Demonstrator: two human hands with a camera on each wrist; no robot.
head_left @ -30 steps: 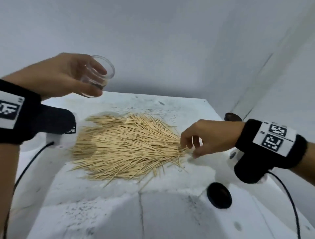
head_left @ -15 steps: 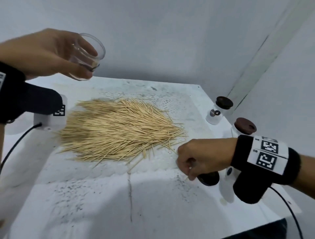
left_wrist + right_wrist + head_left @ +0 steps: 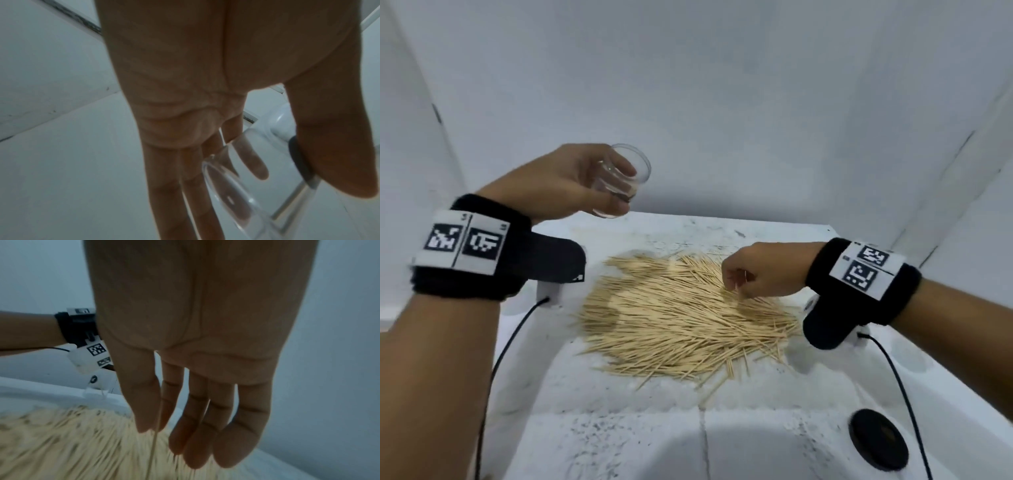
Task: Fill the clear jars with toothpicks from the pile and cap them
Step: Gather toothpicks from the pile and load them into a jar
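Nearest me a black cap [image 3: 878, 443] lay on the white table [image 3: 619, 442]. Beyond it spread the pale toothpick pile [image 3: 681, 318] — my right hand [image 3: 760, 274] pinched a toothpick [image 3: 153, 451] above its right side. Farther left, my left hand [image 3: 571, 181] gripped a clear jar [image 3: 619, 178], uncapped, raised, tilted.

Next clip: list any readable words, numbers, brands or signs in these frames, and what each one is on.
No readable text.
Left wristband: two black-and-white square code markers, with tiny marks above them, too small to read.
Right wristband: two code markers, no letters.
Left wrist camera housing: a code marker and small symbols, too blurred to read.
Clear jar, black cap: unmarked.
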